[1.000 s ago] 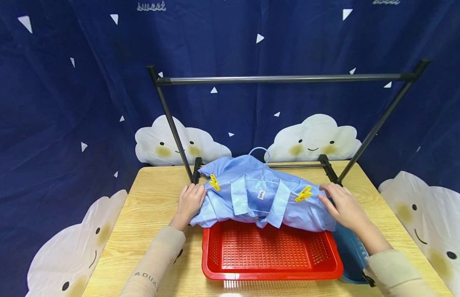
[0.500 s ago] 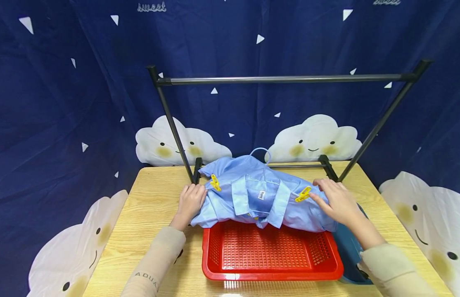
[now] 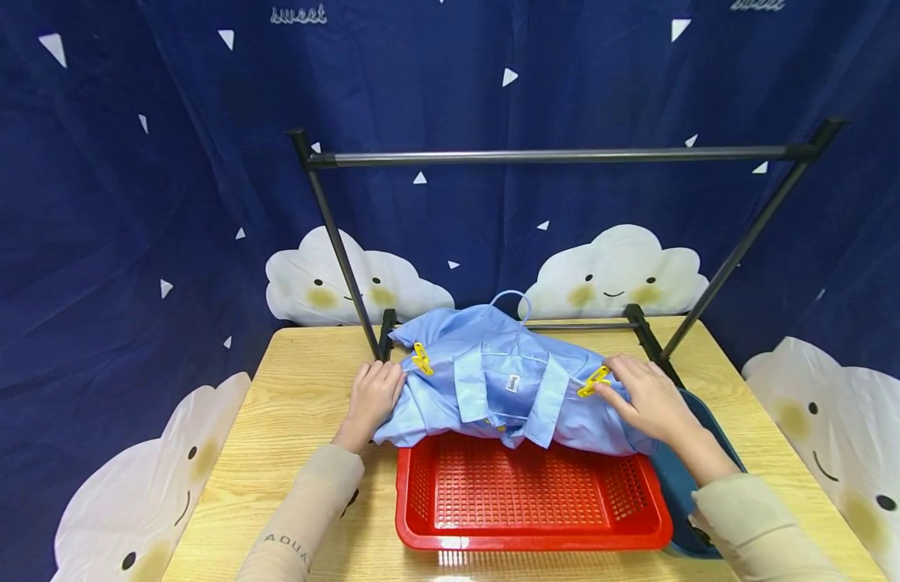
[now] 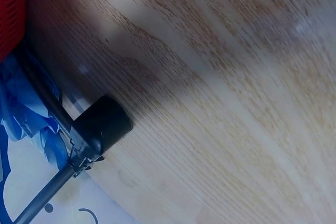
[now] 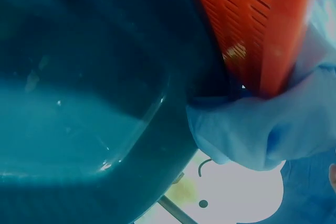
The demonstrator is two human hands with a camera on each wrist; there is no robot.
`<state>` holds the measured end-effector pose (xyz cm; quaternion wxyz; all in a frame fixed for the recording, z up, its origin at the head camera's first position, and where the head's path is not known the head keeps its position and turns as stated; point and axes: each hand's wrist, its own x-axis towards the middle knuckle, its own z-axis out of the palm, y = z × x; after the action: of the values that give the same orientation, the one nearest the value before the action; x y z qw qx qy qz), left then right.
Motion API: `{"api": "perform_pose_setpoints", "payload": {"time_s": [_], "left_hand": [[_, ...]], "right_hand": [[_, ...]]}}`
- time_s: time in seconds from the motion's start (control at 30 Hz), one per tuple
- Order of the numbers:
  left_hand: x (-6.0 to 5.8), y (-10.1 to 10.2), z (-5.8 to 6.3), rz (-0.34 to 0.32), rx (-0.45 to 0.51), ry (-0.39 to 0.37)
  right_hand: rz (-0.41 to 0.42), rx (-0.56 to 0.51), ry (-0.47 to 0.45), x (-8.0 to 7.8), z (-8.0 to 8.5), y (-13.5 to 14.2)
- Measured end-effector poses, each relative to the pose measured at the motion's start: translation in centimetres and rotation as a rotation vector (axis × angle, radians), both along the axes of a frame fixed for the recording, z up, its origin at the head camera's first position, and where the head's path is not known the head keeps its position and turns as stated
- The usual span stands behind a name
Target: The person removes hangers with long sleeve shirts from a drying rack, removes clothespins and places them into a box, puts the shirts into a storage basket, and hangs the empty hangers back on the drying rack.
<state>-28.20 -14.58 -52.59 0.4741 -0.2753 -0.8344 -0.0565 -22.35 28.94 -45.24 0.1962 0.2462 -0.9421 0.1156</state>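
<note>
A light blue collared shirt (image 3: 435, 408) on a hanger (image 3: 510, 293) lies across the back of a red basket (image 3: 533, 540). Yellow clothespins clip it near both shoulders: a left clothespin (image 3: 422, 359) and a right clothespin (image 3: 592, 382). My left hand (image 3: 373, 398) grips the shirt's left side, fingers curled and their tips hidden. At the other shoulder, my right hand (image 3: 649, 400) pinches the right clothespin between thumb and forefinger. In the right wrist view, the shirt's end (image 5: 252, 129) hangs over the basket's edge, and only a fingertip shows at the right border.
A black rack with a horizontal bar (image 3: 552, 155) stands at the back of the wooden table (image 3: 297, 380). Beside the red basket on the right is a dark blue basin (image 3: 675, 485), partly under my right forearm. The rack's foot (image 4: 102, 124) shows in the left wrist view.
My right hand has moved left from the shirt's right end to the right clothespin and now pinches it. My left hand and the shirt stay in place.
</note>
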Motion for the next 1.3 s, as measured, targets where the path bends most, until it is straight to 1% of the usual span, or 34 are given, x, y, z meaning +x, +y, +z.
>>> {"api": "perform_pose_setpoints", "payload": {"time_s": [0.2,0.53,0.77,1.0,1.1,1.3], "left_hand": [[0.07,0.07,-0.01,-0.005,0.009,-0.006],[-0.04,0.07,-0.11,0.003,-0.002,-0.002],[-0.09,0.06,-0.16,-0.001,-0.003,-0.001],[-0.02,0.05,-0.07,-0.005,0.004,-0.008],[-0.01,0.05,-0.08,-0.004,0.006,-0.01],[0.0,0.02,-0.1,0.003,0.0,-0.011]], "right_hand": [[0.027,0.007,0.047,-0.07,-0.16,-0.13],[0.131,-0.072,0.151,-0.17,-0.41,-0.38],[0.169,-0.09,0.196,-0.11,-0.23,-0.48],[0.217,-0.139,0.272,-0.12,0.04,-0.49],[0.228,-0.155,0.288,-0.09,0.07,-0.53],[0.212,-0.204,0.296,0.12,0.49,-0.45]]}}
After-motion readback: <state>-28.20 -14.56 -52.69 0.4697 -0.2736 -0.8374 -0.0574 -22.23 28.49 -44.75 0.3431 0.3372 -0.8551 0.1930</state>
